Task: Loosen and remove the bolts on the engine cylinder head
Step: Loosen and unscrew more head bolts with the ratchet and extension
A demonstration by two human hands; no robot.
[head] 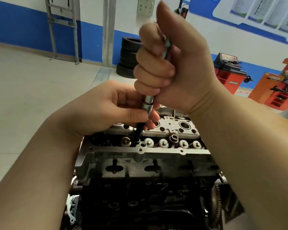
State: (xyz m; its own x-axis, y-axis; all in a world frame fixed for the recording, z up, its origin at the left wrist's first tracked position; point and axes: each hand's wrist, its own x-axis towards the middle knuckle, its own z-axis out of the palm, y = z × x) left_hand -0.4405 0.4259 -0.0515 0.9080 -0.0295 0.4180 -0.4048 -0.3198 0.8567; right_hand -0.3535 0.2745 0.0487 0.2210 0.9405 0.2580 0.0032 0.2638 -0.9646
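Far left against the blue-and-white wall stands a grey metal frame (62,29), and a pale floor (32,90) runs from it toward the engine. Nearer the middle, the left hand (105,108) reaches in from the lower left, its fingers curled round a chrome socket (146,106) and the black shaft (138,131) below it, pinching them between thumb and fingertips. That shaft runs down, slightly tilted, into a recess at the left end of the head (140,151), just beside a bolt (125,141) whose round top shows to its left. Behind the hands a stack of tyres (129,57) sits on the floor against the wall. Above the left hand, the right hand (173,63) is closed in a fist round the tool's handle (167,45), thumb pointing up, with only a sliver of the handle visible between the fingers and palm. Along the head's near rail a row of pale round caps (163,143) runs to the right, with a dark loose socket (173,138) standing among them. Beneath the head lies the dark block (140,196), and a toothed flywheel (217,203) shows at its right end. Farther right, by the wall, stand red machines (226,70) and an orange one (266,87).
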